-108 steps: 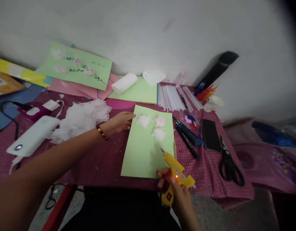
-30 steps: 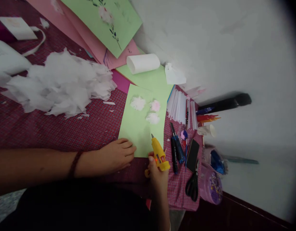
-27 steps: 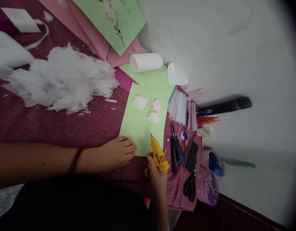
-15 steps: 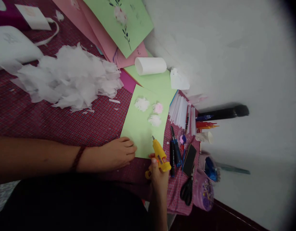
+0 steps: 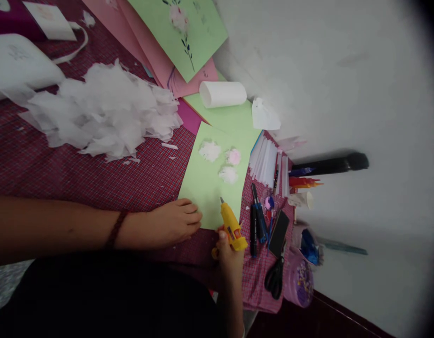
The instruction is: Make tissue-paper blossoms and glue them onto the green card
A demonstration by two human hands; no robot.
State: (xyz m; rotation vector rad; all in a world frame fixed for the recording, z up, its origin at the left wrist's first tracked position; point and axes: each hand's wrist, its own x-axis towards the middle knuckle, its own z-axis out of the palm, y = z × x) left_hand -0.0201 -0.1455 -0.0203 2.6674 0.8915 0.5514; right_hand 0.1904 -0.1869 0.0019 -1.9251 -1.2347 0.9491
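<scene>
My right hand (image 5: 230,256) is wrapped round a yellow glue gun (image 5: 232,226), whose metal nozzle points up over a light green card (image 5: 197,195). The nozzle is just below the paper flowers; whether it touches the card I cannot tell. Two white fluffy flowers (image 5: 210,150) and a pink one (image 5: 233,157) sit on the upper part of the card. My left hand (image 5: 174,223), with a dark red cord at the wrist, rests flat at the card's lower left corner, fingers out and holding nothing.
A heap of white tissue pieces (image 5: 107,110) covers the upper left of the checked cloth (image 5: 143,176). A white paper roll (image 5: 223,94) and a flowered green card (image 5: 203,42) lie beyond. Markers (image 5: 253,230), black scissors (image 5: 274,279) and a purple jar (image 5: 299,284) stand or lie at right.
The glue gun has shifted slightly left with my right hand. My left hand stays on the card's corner, and the whole view has moved a little.
</scene>
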